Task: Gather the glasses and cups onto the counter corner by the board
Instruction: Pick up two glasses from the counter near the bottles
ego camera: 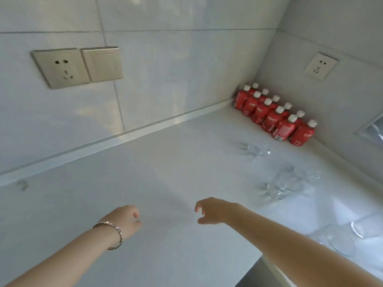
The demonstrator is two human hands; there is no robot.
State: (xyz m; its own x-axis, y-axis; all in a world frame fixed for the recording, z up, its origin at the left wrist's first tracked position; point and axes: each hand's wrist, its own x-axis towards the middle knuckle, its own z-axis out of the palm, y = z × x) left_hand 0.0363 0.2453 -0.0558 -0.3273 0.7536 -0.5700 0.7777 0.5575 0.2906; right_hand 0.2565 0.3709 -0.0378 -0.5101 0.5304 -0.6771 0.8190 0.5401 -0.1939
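Empty both hands (126, 219) (211, 211) — pale counter (165, 172), tiled walls (165, 69).

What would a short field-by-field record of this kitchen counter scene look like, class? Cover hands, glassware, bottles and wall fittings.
left hand: empty, fingers loosely curled, above the counter; bracelet on the wrist
right hand: empty, fingers curled, above the counter
clear glasses: far group, middle cluster, near group, all right of the hands; count unclear
red bottles: white caps, two rows in the wall corner
sockets: one with a switch on the left wall, one on the right wall
board: not in view
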